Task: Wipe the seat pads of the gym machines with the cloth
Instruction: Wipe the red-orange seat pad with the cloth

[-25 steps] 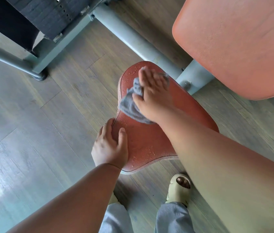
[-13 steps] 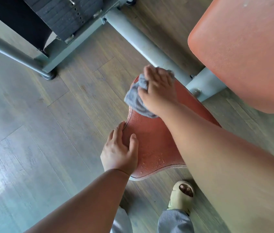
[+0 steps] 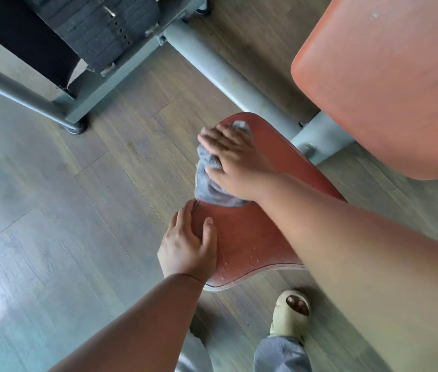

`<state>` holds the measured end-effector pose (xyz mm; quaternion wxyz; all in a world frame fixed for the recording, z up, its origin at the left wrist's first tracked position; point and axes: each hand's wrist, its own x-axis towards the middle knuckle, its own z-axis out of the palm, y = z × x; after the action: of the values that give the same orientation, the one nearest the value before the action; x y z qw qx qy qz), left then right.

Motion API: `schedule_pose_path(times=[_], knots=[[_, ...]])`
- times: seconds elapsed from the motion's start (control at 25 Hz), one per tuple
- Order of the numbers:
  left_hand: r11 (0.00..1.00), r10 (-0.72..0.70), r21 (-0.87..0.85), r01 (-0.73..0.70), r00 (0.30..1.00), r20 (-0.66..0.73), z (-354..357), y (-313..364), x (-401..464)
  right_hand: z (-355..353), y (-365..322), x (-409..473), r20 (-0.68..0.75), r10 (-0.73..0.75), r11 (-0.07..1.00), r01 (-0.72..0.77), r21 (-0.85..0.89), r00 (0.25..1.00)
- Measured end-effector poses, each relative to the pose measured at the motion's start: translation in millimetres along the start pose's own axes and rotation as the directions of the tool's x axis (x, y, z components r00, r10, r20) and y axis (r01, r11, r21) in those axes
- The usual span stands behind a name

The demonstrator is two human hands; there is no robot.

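Observation:
A red seat pad [image 3: 252, 237] with small droplets on it sits low in the middle of the view. A crumpled grey cloth [image 3: 209, 181] lies on the pad's far left part. My right hand [image 3: 235, 159] presses flat on the cloth, fingers spread and pointing to the far left. My left hand [image 3: 188, 245] rests on the pad's left edge, thumb on top and fingers along the side. My right forearm hides the pad's right side.
A larger red back pad [image 3: 389, 81] stands at the upper right on a grey metal frame [image 3: 228, 76]. A black weight stack [image 3: 99, 30] is at the top left. A grey bar [image 3: 16, 95] crosses the wooden floor. My sandalled foot [image 3: 290, 315] is below the seat.
My right hand has slid the cloth from the pad's far end toward the left edge. My left hand keeps its place on the pad's side.

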<state>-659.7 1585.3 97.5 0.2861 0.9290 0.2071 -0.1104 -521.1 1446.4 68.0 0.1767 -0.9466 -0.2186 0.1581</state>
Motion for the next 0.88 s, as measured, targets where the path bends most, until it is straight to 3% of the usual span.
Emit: schedule_pose_path(times=[0.08,0.16,0.24,0.28,0.32,0.4,0.48,0.52,0.6,0.72,0.8,0.88], knots=[[1.0,0.005,-0.008,-0.005,1.0,-0.004,0,0,0,-3,32,-32,-0.016,-0.108,0.994,0.108,0.013,0.994],[1.0,0.009,-0.013,-0.009,1.0,-0.005,0,-1,0,-7,55,-37,-0.034,0.123,0.99,-0.12,0.077,0.992],[1.0,0.009,-0.003,-0.009,1.0,-0.009,1,-1,0,-7,46,-11,-0.012,0.428,0.898,-0.424,0.121,0.904],[1.0,0.007,0.003,-0.007,1.0,-0.005,1,0,0,-8,30,3,-0.02,0.509,0.856,-0.503,0.114,0.861],[1.0,0.007,0.003,-0.007,1.0,0.0,1,-1,0,-8,14,12,-0.05,0.506,0.861,-0.5,0.092,0.861],[1.0,0.013,0.001,-0.013,1.0,0.0,1,0,0,-2,-5,5,-0.037,0.235,0.971,-0.233,0.056,0.971],[1.0,0.01,-0.003,-0.01,1.0,-0.007,1,0,0,0,10,-30,0.035,-0.04,0.998,0.039,0.051,0.999],[1.0,0.01,-0.01,-0.01,1.0,-0.008,0,0,0,-1,26,-46,0.011,-0.078,0.996,0.077,0.053,0.997],[1.0,0.009,-0.01,-0.009,1.0,-0.012,1,0,0,-6,52,-53,-0.045,0.1,0.991,-0.095,0.098,0.994],[1.0,0.001,-0.001,-0.001,1.0,-0.006,0,1,-1,-10,39,-5,-0.008,0.478,0.87,-0.473,0.143,0.878],[1.0,0.0,-0.004,0.0,1.0,0.002,0,1,0,-12,10,21,-0.075,0.438,0.898,-0.432,0.089,0.896],[1.0,0.001,-0.007,-0.001,1.0,0.009,-1,2,0,-6,-10,15,-0.054,0.211,0.977,-0.208,0.05,0.976]])
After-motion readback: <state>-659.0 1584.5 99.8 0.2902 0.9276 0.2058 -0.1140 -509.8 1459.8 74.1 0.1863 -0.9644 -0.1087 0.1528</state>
